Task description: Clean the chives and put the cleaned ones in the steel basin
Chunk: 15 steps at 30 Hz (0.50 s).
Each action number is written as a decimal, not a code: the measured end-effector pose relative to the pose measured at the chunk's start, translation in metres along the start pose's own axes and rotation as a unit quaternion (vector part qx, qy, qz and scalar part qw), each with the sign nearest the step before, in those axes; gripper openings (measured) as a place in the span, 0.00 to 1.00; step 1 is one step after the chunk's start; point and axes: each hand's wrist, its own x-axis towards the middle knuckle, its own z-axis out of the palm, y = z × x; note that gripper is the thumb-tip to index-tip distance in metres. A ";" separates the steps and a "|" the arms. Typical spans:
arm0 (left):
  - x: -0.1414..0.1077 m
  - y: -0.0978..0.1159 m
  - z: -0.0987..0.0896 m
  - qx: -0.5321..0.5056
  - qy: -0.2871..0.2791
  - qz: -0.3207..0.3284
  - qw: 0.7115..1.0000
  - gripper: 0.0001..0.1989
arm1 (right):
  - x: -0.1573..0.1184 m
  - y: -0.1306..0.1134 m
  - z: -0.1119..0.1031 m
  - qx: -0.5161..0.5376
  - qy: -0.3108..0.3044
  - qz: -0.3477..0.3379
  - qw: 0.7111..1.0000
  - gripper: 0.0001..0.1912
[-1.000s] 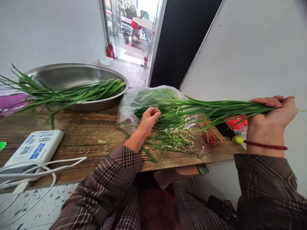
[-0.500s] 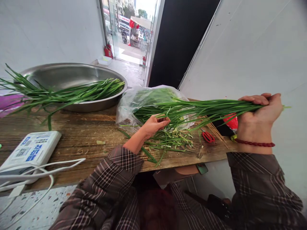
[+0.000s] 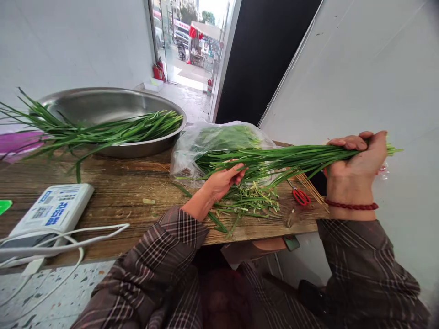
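Observation:
My right hand (image 3: 355, 160), a red braided cord round its wrist, is closed around the pale stem end of a bundle of garlic chives (image 3: 291, 156). The bundle stretches leftward, roughly level, above the table. At its leafy end my left hand (image 3: 222, 182) has thumb and curled fingers on some leaves; part of the fingers is hidden. Behind and below lies a clear plastic bag (image 3: 183, 155) with more chives in it. Trimmed scraps (image 3: 254, 201) lie in a heap in front of the bag. Red-handled scissors (image 3: 301, 197) rest right of the scraps.
A large steel basin (image 3: 113, 98) at the left holds more chives, their leaves hanging over its rim. A white box (image 3: 56, 208) and white cables (image 3: 99, 232) occupy the wooden table's (image 3: 116, 196) left front. Thin sticks (image 3: 313, 192) lie beside the scissors, near the right wall.
My right hand has moved slightly left with the chive bundle. My left thumb and fingers have shifted on the leaf ends. The whole view has turned a little.

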 end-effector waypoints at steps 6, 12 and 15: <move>0.001 -0.001 0.004 0.007 0.035 -0.028 0.999 0.12 | -0.001 -0.007 0.000 0.029 -0.013 0.005 0.999 0.20; 0.001 0.001 0.004 -0.040 0.042 -0.067 0.996 0.10 | -0.002 -0.009 0.002 0.017 -0.001 -0.016 1.000 0.20; 0.001 0.002 0.003 -0.052 0.016 -0.060 0.997 0.11 | -0.001 -0.008 0.000 0.011 -0.001 -0.020 1.000 0.19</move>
